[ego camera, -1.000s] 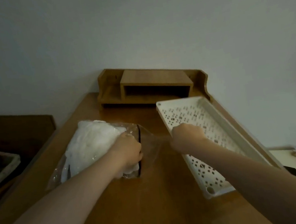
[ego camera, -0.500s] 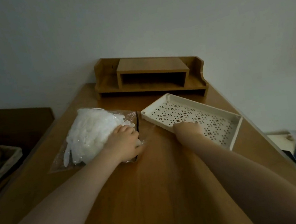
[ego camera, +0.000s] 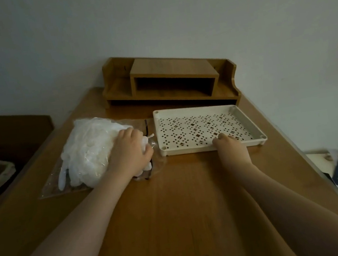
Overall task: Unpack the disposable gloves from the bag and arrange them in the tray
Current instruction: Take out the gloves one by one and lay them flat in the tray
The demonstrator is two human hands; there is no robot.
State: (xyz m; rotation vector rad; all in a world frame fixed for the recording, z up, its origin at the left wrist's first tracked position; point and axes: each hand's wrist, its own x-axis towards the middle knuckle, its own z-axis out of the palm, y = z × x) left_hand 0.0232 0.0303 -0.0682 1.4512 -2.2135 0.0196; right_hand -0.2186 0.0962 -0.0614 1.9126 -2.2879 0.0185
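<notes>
The left hand [ego camera: 129, 152] grips the gloves [ego camera: 89, 151] at the bag [ego camera: 51, 188] mouth; the tray [ego camera: 248, 117] lies just right, its near rim apparently held by the right hand [ego camera: 230, 148].

A clear plastic bag [ego camera: 94, 157] stuffed with crumpled white disposable gloves [ego camera: 89, 147] lies flat on the left, its dark-edged mouth turned right toward the tray. The white perforated tray [ego camera: 246, 117] sits level just right of the bag, long side facing near, with raised rims and round corner posts, holding no gloves.
</notes>
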